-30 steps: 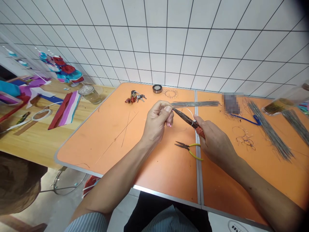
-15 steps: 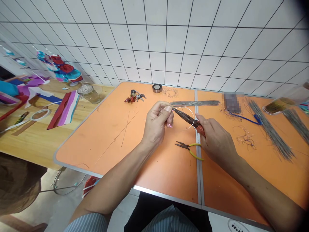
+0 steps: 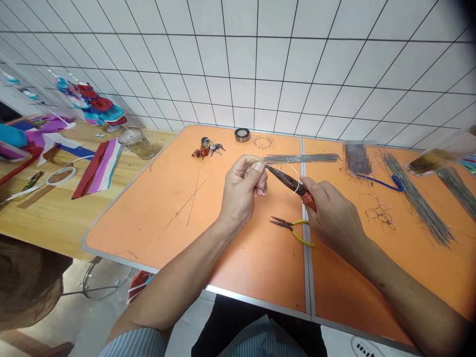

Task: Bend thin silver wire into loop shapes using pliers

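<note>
Over the middle of the orange table, my left hand (image 3: 243, 186) pinches a thin wire bent into a loop (image 3: 298, 174). A small pink bit shows under its fingers. Red-handled long-nose pliers (image 3: 286, 180) are in my right hand (image 3: 332, 208), and their tips meet the wire at my left fingertips. Whether the jaws are fully closed is hard to see. Below the hands, yellow-handled pliers (image 3: 292, 229) lie on the table, their jaws slightly apart. A bundle of straight wires (image 3: 301, 158) lies behind my hands.
Keys (image 3: 210, 148) and a tape roll (image 3: 242, 135) lie at the back. On the right are thicker wire bundles (image 3: 418, 201), tangled wire rings (image 3: 379, 214) and a tilted cup (image 3: 431, 159). A wooden table (image 3: 44, 213) at left bears coloured strips and a jar (image 3: 137, 144).
My hands, the pliers and the wire loop hold almost the same place. Only a very slight shift of the pliers and the loop shows.
</note>
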{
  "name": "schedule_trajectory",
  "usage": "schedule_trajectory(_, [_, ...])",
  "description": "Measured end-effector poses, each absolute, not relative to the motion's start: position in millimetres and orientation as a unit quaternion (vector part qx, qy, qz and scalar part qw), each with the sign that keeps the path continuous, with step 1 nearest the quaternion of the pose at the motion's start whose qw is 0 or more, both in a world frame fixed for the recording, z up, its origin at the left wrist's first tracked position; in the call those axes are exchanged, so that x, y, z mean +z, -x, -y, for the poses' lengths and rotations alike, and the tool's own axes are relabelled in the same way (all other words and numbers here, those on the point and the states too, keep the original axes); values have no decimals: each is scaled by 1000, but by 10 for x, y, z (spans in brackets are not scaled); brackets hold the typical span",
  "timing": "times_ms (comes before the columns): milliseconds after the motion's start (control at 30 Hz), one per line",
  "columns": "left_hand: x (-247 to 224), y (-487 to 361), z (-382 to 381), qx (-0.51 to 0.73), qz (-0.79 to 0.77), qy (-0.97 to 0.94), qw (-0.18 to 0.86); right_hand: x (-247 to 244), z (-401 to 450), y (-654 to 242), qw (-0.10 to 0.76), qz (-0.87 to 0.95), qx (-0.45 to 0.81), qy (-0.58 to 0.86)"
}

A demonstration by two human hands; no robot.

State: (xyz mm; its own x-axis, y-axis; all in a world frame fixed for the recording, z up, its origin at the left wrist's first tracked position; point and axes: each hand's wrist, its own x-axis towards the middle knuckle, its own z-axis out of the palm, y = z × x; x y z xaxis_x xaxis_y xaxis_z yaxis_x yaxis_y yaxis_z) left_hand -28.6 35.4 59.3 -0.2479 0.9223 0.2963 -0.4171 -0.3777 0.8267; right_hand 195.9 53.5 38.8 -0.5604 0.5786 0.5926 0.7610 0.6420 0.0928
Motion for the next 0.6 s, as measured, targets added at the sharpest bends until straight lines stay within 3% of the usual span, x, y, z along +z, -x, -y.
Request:
schedule_trajectory(133, [588,298,-360,720,-321,-419,451,420,-533,-1960,254,871,-131,399])
schedule_trajectory(600, [575,331,-359,715,-335,-433,435,538,-489,-1942,197,858,198,432])
